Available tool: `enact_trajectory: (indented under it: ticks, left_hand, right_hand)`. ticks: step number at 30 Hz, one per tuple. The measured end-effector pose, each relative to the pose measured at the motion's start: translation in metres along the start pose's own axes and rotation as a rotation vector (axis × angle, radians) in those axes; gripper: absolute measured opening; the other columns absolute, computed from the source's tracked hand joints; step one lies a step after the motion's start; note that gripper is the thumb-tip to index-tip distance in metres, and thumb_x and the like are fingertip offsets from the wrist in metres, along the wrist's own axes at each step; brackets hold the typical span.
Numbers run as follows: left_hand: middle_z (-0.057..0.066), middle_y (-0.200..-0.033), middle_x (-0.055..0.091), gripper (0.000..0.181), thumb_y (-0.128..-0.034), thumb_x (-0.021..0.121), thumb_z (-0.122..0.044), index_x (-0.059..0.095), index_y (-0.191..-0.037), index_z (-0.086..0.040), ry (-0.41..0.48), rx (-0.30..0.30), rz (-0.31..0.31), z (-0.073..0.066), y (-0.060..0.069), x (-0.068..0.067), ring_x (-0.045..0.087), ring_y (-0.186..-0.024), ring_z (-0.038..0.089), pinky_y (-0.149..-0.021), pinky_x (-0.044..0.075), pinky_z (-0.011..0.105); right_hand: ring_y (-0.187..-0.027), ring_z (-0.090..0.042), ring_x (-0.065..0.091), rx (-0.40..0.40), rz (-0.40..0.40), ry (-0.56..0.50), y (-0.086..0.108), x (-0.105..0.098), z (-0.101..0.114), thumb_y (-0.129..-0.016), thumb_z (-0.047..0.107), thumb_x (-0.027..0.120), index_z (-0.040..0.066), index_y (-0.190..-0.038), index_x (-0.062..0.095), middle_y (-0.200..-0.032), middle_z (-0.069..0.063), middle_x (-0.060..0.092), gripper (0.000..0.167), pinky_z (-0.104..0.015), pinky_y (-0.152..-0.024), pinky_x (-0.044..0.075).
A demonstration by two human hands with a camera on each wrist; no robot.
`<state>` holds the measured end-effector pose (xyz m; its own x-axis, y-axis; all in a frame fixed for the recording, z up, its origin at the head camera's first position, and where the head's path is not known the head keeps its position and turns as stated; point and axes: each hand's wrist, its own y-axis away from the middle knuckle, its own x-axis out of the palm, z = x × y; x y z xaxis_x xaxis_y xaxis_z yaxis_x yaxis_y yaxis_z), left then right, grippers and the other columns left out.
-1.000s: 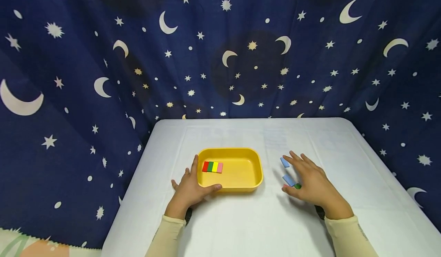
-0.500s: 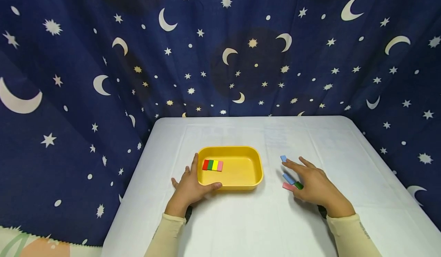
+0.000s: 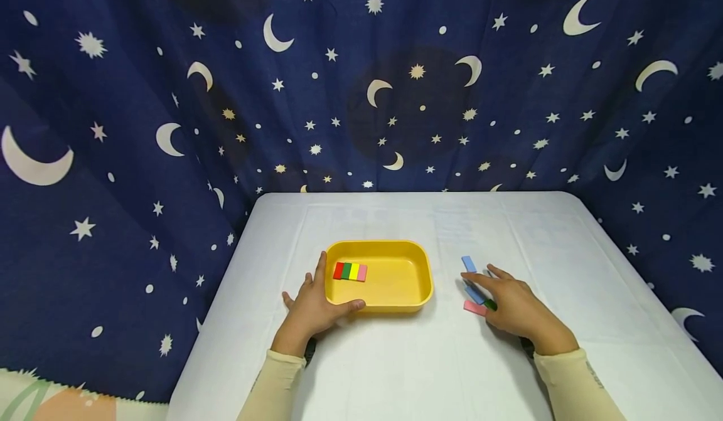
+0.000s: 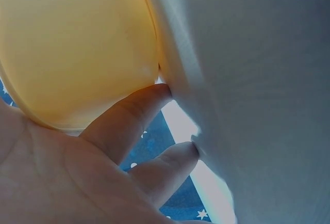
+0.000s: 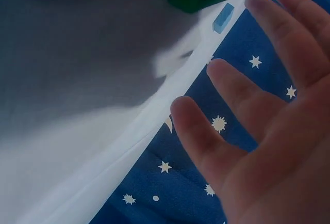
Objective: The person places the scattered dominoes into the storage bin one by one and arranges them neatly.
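Note:
My left hand [image 3: 312,311] rests against the left end of a yellow tray [image 3: 395,308], index finger along its side and thumb at the front rim. In the left wrist view, straight fingers touch the tray wall [image 4: 77,43]. Inside the tray, a red block [image 3: 337,270], a green block [image 3: 346,271], a yellow block [image 3: 354,271] and a pink block [image 3: 363,273] lie side by side. My right hand [image 3: 519,311] hovers over loose blocks, fingers spread and holding nothing visible. Nearest are a green block [image 3: 491,305], a blue block [image 3: 474,294] and a pink block [image 3: 474,309].
Another blue block [image 3: 469,263] lies beyond the right fingertips. A white cloth covers the table [image 3: 390,371]. Behind it hangs a dark blue curtain [image 3: 339,95] with moons and stars.
My right hand has lowered slightly and drawn back toward me, uncovering the pink block and the far blue block. My left hand and the tray stay in place.

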<state>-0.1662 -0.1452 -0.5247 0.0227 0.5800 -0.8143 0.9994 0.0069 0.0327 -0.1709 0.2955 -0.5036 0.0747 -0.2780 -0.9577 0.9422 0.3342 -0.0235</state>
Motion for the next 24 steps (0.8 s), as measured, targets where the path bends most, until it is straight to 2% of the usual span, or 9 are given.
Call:
enact_trajectory:
  ticks: [4,11,16,24]
  left_hand:
    - [0.016,-0.158,0.051,0.149,-0.0550,0.066,-0.102,-0.005,-0.170,-0.038,0.001,0.002,-0.001,-0.0008,0.0002,-0.0001,0.035,-0.153,0.039,-0.109,0.002,0.087]
    - [0.017,-0.157,0.051,0.150,-0.0563,0.070,-0.099,-0.001,-0.171,-0.034,0.008,0.007,-0.002,-0.0021,0.0006,-0.0007,0.036,-0.152,0.040,-0.108,0.004,0.087]
    - [0.016,-0.157,0.052,0.149,-0.0577,0.072,-0.098,-0.004,-0.170,-0.036,0.007,0.009,0.000,-0.0022,0.0000,-0.0013,0.034,-0.153,0.040,-0.108,0.004,0.088]
    - [0.016,-0.157,0.052,0.149,-0.0572,0.068,-0.100,0.002,-0.172,-0.031,0.005,0.011,-0.005,-0.0009,0.0002,-0.0017,0.034,-0.153,0.041,-0.108,0.004,0.088]
  right_hand:
    - [-0.142,-0.054,0.042,-0.011,0.001,0.017,-0.0021,0.0003,-0.0005,-0.080,0.005,0.080,0.029,-0.152,0.059,-0.143,-0.021,0.063,0.079,-0.080,-0.102,0.036]
    - [-0.137,-0.053,0.050,-0.019,0.006,0.037,-0.0021,0.0005,-0.0008,-0.082,0.010,0.082,0.024,-0.146,0.066,-0.138,-0.019,0.067,0.068,-0.076,-0.101,0.041]
    - [-0.136,-0.049,0.053,-0.038,-0.025,0.020,0.0007,-0.0020,-0.0009,-0.081,0.010,0.081,0.021,-0.145,0.067,-0.137,-0.017,0.068,0.066,-0.075,-0.101,0.041]
    - [-0.133,-0.046,0.057,-0.062,-0.039,0.007,0.0009,-0.0026,-0.0020,-0.082,0.012,0.082,0.017,-0.143,0.068,-0.137,-0.015,0.068,0.063,-0.072,-0.102,0.043]
